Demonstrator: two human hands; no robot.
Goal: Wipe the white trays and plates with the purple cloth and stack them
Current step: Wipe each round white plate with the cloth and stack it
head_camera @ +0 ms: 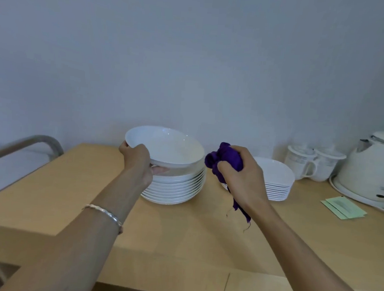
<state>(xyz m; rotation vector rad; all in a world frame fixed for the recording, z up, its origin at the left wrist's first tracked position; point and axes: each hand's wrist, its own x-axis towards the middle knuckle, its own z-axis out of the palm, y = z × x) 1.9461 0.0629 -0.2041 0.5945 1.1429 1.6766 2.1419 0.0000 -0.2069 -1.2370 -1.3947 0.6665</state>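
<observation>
While left hand grips plate above stack, right hand beside clenches purple cloth.

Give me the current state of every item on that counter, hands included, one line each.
Left hand: gripping the lifted plate's near rim.
Lifted plate: raised, tilted, above the plate stack.
Plate stack: neat, on the counter.
Right hand: closed around the cloth.
Purple cloth: bunched, off the plate, tail hanging.
Tray stack: stacked, untouched.
Two cups: upright, lidded.
Kettle: on its base, lid shut.
</observation>
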